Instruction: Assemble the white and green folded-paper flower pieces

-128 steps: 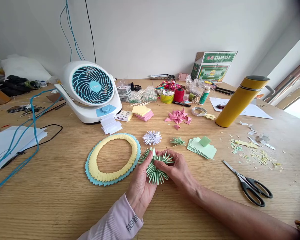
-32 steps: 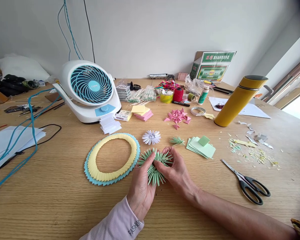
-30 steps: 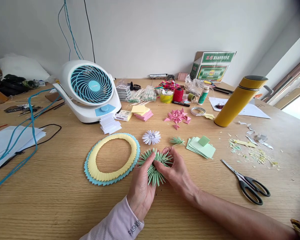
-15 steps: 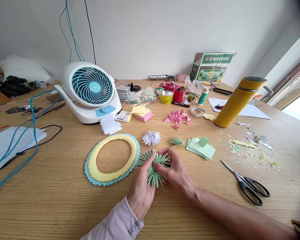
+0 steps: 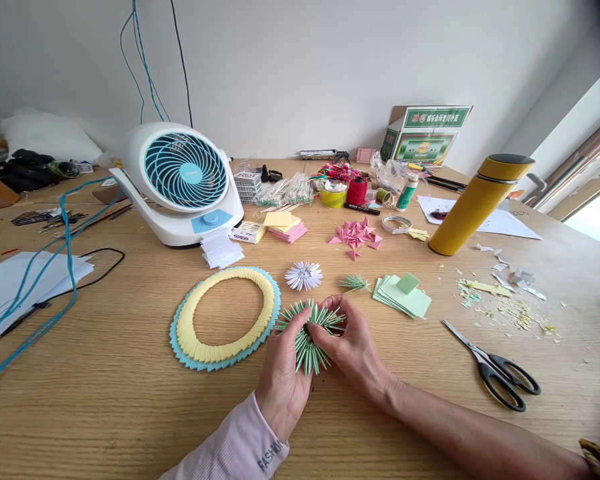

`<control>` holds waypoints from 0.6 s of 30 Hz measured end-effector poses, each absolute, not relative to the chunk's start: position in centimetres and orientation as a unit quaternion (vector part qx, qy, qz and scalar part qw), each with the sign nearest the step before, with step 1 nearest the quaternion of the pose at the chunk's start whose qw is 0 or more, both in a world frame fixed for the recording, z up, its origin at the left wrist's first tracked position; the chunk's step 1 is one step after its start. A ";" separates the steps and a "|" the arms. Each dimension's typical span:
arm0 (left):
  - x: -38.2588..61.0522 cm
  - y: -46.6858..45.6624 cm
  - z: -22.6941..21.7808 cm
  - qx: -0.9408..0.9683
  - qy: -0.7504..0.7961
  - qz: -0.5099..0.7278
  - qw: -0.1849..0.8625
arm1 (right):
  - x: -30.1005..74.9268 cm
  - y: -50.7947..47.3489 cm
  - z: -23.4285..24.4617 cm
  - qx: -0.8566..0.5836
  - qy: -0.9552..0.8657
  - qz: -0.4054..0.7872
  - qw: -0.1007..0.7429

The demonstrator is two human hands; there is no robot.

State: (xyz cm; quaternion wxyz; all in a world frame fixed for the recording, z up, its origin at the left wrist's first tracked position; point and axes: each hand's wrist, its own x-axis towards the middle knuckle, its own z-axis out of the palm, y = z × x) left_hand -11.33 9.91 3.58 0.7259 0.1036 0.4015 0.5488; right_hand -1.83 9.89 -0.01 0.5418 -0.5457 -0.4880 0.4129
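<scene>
On wooden table (image 5: 105,413), white-walled room.

Pink ribbed sleeve (image 5: 230,450), "FASHION" lettering

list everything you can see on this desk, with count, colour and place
green burr: 1, green, front centre, in both hands
paper ring: 1, yellow on blue, left of burr
white burr: 1, white, behind green burr
green sheets: stack, pale green, right of burr
pink pieces: pile, pink, centre
fan: 1, white and blue, back left
flask: 1, yellow, back right
scissors: 1, black, front right
table: 1, wood
left hand: grips burr
right hand: grips burr
</scene>
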 end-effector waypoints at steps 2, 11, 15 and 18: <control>-11.3 9.9 3.6 0.104 0.407 0.549 0.722 | -1.8 9.9 0.0 -0.543 -0.488 0.412 0.545; -11.4 9.9 3.1 0.086 0.430 0.544 0.716 | -1.6 10.3 0.7 -0.539 -0.480 0.431 0.542; -11.4 10.0 3.0 0.069 0.420 0.545 0.722 | -1.5 10.3 1.0 -0.533 -0.480 0.436 0.544; -11.4 10.0 3.0 0.068 0.400 0.541 0.737 | -1.4 10.1 1.1 -0.521 -0.481 0.442 0.549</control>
